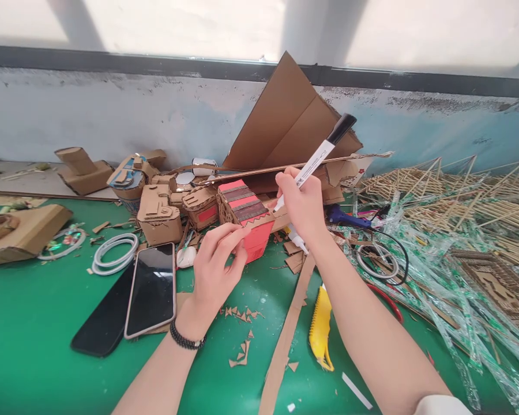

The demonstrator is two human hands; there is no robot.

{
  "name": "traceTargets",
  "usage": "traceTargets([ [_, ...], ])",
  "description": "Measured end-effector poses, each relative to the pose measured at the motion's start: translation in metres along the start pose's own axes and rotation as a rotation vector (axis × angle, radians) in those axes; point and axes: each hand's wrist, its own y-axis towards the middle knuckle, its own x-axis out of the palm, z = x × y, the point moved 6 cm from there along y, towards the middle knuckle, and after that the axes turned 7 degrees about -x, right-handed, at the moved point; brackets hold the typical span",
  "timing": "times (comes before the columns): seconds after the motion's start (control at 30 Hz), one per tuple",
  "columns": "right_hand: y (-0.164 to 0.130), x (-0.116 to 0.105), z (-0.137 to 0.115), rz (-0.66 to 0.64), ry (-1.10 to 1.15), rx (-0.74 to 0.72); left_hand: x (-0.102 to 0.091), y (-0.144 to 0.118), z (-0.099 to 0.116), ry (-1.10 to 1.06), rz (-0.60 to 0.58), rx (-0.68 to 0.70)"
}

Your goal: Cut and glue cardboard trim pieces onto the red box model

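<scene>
My left hand, wearing a dark beaded bracelet, pinches one end of a narrow cardboard strip with a zigzag edge. The strip lies across the front top edge of a red box with dark stripes on its top. In my right hand is a white marker, its black end pointing up and its tip angled down close to the strip's right part. Whether the tip touches the cardboard I cannot tell. Small triangular cardboard scraps lie below my left hand.
A yellow utility knife and a long cardboard strip lie in front. Two phones, a coiled white cable and cardboard models are leftward. A blue glue gun, plastic wrappers and thin sticks are rightward.
</scene>
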Motion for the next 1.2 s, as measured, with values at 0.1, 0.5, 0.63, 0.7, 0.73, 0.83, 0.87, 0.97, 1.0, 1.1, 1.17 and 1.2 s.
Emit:
traceTargets([
  [0.1,-0.0010,0.0021,0.0002,-0.028,-0.027,0.010,0.0000,0.0001,0.0000,0.000,-0.002,-0.003],
  [0.5,-0.0009,0.0038,0.0025,-0.033,-0.034,0.010,-0.0003,0.0006,0.0003,0.003,-0.004,-0.014],
  [0.63,-0.0004,0.0035,0.0033,-0.033,-0.049,0.010,-0.0002,-0.0003,-0.0005,0.005,-0.008,-0.023],
  [0.7,-0.0001,0.0025,0.0035,-0.023,-0.050,0.012,-0.0001,-0.0006,-0.0009,0.011,-0.010,-0.028],
  [0.73,0.0000,0.0025,0.0034,-0.026,-0.051,0.014,-0.0001,-0.0007,-0.0012,0.014,-0.010,-0.031],
  [0.83,-0.0002,0.0036,0.0028,-0.046,-0.049,0.017,-0.0001,-0.0007,-0.0015,0.016,-0.010,-0.034],
  [0.87,-0.0003,0.0037,0.0026,-0.046,-0.045,0.017,-0.0001,-0.0006,-0.0014,0.014,-0.010,-0.033],
  [0.97,-0.0008,0.0029,0.0024,-0.027,-0.034,0.020,-0.0002,-0.0002,-0.0006,0.002,-0.010,-0.021],
  [1.0,-0.0010,0.0030,0.0025,-0.027,-0.032,0.021,-0.0002,-0.0001,-0.0003,-0.001,-0.009,-0.017],
  [1.1,-0.0011,0.0045,0.0026,-0.047,-0.028,0.013,-0.0003,0.0001,0.0000,-0.001,-0.010,-0.015],
  [1.17,-0.0008,0.0045,0.0023,-0.048,-0.029,0.006,-0.0003,0.0000,-0.0004,0.001,-0.011,-0.022],
  [1.2,-0.0006,0.0040,0.0021,-0.040,-0.030,0.005,-0.0003,-0.0001,-0.0006,0.002,-0.012,-0.025],
])
